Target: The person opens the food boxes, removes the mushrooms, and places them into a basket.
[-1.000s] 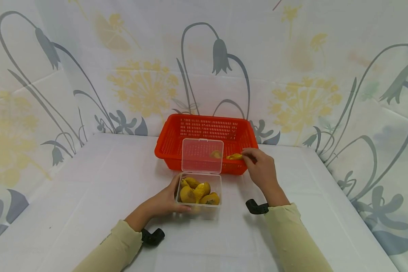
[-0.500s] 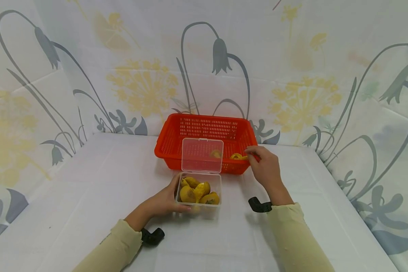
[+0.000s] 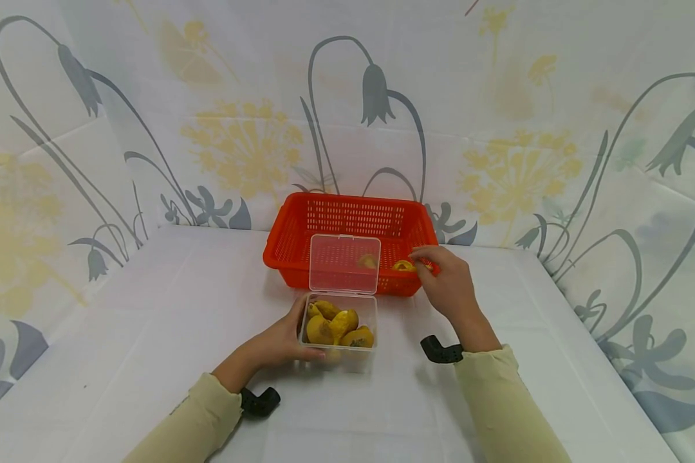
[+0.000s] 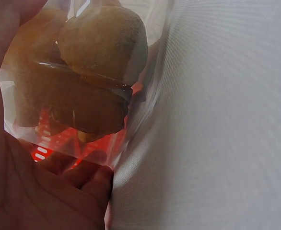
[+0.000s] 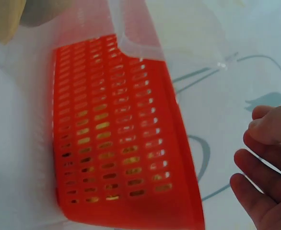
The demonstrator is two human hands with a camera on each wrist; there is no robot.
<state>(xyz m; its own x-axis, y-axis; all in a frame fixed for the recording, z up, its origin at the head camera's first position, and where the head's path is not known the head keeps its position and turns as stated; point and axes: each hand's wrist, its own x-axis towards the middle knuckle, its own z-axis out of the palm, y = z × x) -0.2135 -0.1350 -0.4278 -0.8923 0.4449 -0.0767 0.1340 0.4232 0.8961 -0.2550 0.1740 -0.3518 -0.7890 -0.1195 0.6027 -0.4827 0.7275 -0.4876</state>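
My left hand (image 3: 275, 341) grips a clear plastic box (image 3: 376, 325) from its left side, thumb along the front wall. Several yellow, rounded fruit-like pieces (image 3: 343, 325) lie inside; their exact kind cannot be told. Behind them the hinged clear lid (image 3: 344, 254) stands up. In the left wrist view the pieces (image 4: 104, 45) show through the wall above my palm. My right hand (image 3: 448, 286) hovers over the front right rim of a red basket (image 3: 286, 247), fingers loosely bent. Nothing is visible between those fingers (image 5: 255, 165) in the right wrist view.
Yellow pieces lie in the basket, one (image 3: 404, 265) near my right fingertips, another (image 3: 368, 261) seen through the lid. White cloth (image 3: 197, 289) covers the table. A flower-printed sheet (image 3: 336, 141) hangs behind the basket.
My right hand had a yellow piece at its fingertips over the basket's rim; that piece now lies in the basket, away from the fingers. The left hand and box have stayed put.
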